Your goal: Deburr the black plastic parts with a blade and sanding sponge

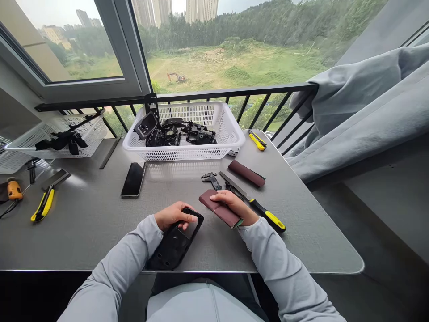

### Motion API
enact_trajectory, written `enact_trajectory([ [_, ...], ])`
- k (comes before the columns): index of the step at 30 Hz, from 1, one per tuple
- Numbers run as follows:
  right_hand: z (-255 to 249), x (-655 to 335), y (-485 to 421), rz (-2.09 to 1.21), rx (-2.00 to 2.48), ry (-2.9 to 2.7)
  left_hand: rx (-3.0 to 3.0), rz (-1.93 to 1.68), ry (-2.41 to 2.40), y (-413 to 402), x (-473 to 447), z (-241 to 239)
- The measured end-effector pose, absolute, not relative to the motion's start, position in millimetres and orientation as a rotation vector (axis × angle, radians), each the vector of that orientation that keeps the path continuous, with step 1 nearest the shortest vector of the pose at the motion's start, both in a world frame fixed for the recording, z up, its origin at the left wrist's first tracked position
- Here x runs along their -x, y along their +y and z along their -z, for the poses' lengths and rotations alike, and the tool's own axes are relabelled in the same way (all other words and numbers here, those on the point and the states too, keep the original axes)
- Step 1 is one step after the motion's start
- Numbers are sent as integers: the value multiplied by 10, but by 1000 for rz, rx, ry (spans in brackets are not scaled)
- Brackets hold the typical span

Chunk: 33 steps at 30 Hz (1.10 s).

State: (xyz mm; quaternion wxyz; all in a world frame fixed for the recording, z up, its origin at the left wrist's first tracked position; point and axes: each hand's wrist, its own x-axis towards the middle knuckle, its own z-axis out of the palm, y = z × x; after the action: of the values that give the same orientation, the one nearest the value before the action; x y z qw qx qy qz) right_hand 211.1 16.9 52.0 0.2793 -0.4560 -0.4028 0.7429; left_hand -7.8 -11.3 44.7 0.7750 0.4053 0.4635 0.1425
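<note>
The left hand (174,216) grips a black plastic housing (174,247), its fingers (187,217) curled closed over the housing's top edge. The housing stands tilted, its lower end at the front edge of the counter (83,241); whether it is touching the counter is hard to tell. The right hand (233,206) lies over a sandpaper-wrapped sanding block (217,209), with its fingers (223,196) close together on the maroon abrasive, just beside the housing's upper corner.

A flat file with a yellow-and-black handle (268,215) lies just past the right wrist. Nearby are a small black caliper (211,180) and a second sanding block (246,173). Farther back sit a smartphone (133,179) and a white plastic basket (182,152) holding black parts (174,133), with a yellow utility knife (43,203) off to the left.
</note>
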Motion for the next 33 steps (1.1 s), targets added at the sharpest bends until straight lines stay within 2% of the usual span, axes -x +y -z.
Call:
enact_trajectory([
  [6, -507, -2132, 121, -2223, 1173, -1291, -957, -193, 963, -127, 89, -510],
  [19, -427, -2140, 190, -2308, 1152, -1406, -996, -109, 908, -109, 119, -424],
  [29, -415, -2148, 162, -2233, 1142, -1521, -988, -118, 888, -111, 108, -455],
  [33, -491, -2155, 133, -2111, 1127, -1606, -979, -124, 890, -112, 105, -458],
])
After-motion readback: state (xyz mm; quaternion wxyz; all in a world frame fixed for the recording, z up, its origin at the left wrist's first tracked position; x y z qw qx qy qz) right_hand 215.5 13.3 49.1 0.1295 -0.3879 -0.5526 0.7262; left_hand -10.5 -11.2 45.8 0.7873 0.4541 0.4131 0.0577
